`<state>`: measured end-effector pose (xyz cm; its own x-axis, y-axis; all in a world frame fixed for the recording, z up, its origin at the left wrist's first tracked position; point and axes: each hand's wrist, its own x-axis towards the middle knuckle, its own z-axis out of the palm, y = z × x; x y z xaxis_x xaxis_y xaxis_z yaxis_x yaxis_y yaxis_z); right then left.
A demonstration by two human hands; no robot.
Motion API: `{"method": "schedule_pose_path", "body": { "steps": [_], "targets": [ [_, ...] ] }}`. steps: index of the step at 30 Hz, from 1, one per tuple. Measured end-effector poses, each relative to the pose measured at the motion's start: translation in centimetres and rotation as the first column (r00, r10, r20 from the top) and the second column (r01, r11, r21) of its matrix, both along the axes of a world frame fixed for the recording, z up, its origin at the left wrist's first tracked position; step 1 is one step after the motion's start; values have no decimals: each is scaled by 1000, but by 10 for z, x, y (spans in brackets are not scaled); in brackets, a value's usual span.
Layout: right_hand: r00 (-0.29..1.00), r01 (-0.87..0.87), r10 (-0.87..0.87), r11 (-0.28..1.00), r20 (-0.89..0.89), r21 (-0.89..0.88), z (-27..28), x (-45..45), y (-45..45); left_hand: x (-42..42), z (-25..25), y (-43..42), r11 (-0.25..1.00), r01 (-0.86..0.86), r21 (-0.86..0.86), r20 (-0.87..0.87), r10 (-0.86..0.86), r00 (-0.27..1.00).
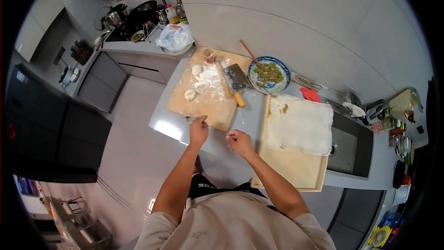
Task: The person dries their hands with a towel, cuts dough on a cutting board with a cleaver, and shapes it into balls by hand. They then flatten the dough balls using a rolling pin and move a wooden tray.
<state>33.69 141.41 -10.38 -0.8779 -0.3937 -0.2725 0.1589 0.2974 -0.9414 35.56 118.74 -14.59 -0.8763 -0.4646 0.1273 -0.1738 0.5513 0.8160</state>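
A floured wooden board (178, 99) lies on the grey counter with two pale dough pieces on it, one (196, 70) near the back and one (190, 94) nearer the front. My left hand (199, 130) is at the board's front edge, its fingers bent; what they hold, if anything, is too small to tell. To its right, my right hand (239, 142) hangs over the counter's front edge, fingers curled together, contents unclear. A rolling pin (224, 81) lies beside white flour. Right of the board stands a blue-rimmed bowl (287, 75) of green filling with a wooden stick in it.
A wooden tray (292, 176) partly covered by a white cloth (300, 125) is at the right, beside the sink (354, 150). A cup (208, 54) stands on the board's back edge. A plastic bag (175, 38) and a stove with pans are at back left.
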Motion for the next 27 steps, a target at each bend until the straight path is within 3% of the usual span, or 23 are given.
{"method": "schedule_pose_path", "body": {
  "steps": [3,5,6,8,9,11,12,13,14,16,18,22,24,25,26,27],
  "targets": [
    [1000,-21,21,999,-13,47,-18,-40,-84,-31,-24,-84,993,-83,-85,-86,76,993],
    [973,50,-27,994,-231,95,-51,-74,-152,-58,-31,-129,996,-92,-21,-43,91,995],
    [974,63,-38,992,-223,108,-59,-95,-188,-75,-36,-150,995,-102,9,-6,102,995],
    [803,303,-178,944,-568,132,-74,-125,-243,-97,-46,-179,993,-105,59,61,101,993],
    [812,321,-187,934,-553,156,-77,-131,-258,-108,-48,-189,996,-62,70,155,50,987],
    [941,253,-171,928,-291,274,-76,-152,-277,-134,-48,-202,996,17,90,239,-38,970],
    [952,256,-211,946,-220,201,-79,-153,-280,-141,-50,-207,956,34,291,253,-111,961],
    [949,278,-232,936,-215,215,-72,-151,-278,-148,-48,-209,877,39,479,256,-182,949],
    [920,299,-243,942,-308,151,-65,-145,-271,-152,-48,-211,870,53,491,262,-205,943],
    [882,320,-257,942,-395,101,-55,-140,-255,-158,-45,-211,694,176,698,66,-306,950],
    [920,206,-148,970,-362,127,-47,-133,-238,-156,-48,-205,725,224,651,86,-363,928],
    [867,285,-107,907,-487,309,-48,-137,-236,-162,-53,-203,746,350,566,47,-453,890],
    [813,47,278,845,-512,533,-55,-153,-238,-161,-51,-198,726,313,612,28,-416,909],
    [808,47,279,848,-519,529,-55,-162,-240,-167,-49,-194,701,283,654,0,-375,927],
    [890,147,112,847,-442,511,-56,-167,-243,-169,-48,-194,706,280,651,4,-372,928],
    [935,240,-59,829,-349,505,-58,-170,-246,-170,-33,-193,806,263,530,72,-352,933]
  ]
}}
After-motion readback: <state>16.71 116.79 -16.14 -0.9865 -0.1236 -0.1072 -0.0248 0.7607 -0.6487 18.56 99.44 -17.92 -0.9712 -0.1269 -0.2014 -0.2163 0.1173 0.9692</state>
